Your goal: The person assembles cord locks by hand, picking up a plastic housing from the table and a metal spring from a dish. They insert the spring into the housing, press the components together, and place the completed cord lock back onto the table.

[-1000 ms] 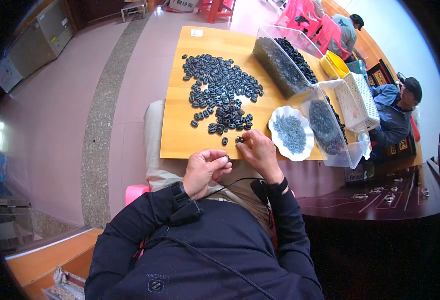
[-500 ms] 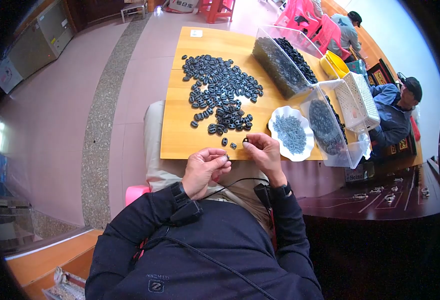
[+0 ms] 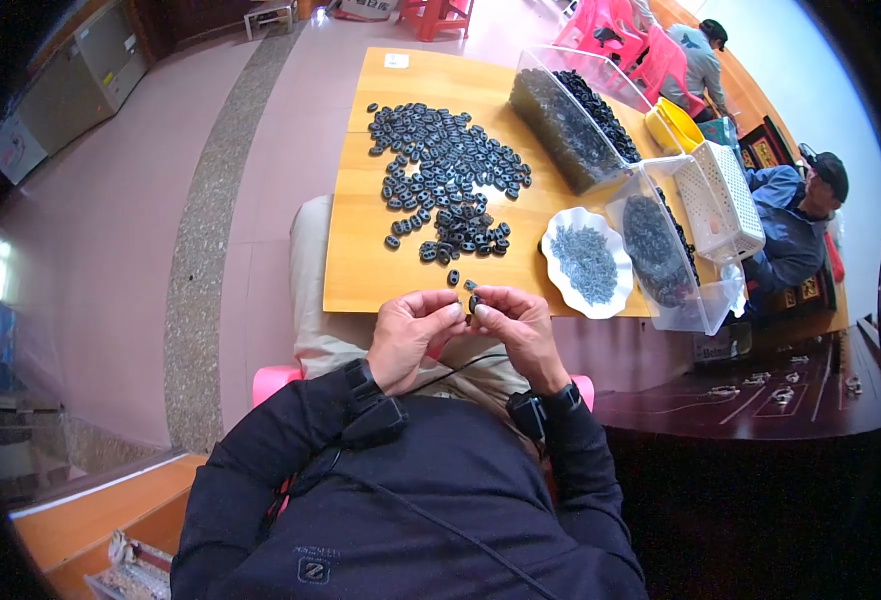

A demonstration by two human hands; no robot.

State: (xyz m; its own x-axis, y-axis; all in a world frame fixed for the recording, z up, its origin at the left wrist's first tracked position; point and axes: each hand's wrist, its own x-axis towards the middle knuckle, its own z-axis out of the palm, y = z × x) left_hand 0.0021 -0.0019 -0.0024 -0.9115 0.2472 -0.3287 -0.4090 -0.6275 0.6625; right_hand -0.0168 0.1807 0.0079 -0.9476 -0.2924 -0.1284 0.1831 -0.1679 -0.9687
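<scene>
1. Since the earlier frames, both hands have drawn together at the near edge of the tabletop (image 3: 360, 290); the right hand (image 3: 516, 322), which was reaching out toward the loose pieces, now sits back against the left hand (image 3: 412, 335).
2. I see one small dark piece (image 3: 474, 301) pinched between the two hands, just above the tabletop's near edge and over my lap. It is too small for me to tell its exact shape or whether a second part is being fitted to it.
3. Fingers: those of the left hand are curled narrow, thumb and forefinger tips closed toward the piece. Those of the right hand are likewise narrow and closed on the same piece from the other side.
4. Pose: both forearms come up from the lower edge, wrists bent inward, knuckles upward, fingertips meeting at the centre line.
5. In my judgement, the step goes best with the piece kept between the fingertips only, turned little by little, and held low over the tabletop so a slip drops it there and not on the floor.
6. Supply: the pile of dark pieces (image 3: 450, 175) lies well ahead on the tabletop, with a few strays near my hands. A white scalloped dish (image 3: 560, 275) of small grey parts stands to the right, and a clear bin (image 3: 600, 170) beyond it.
</scene>
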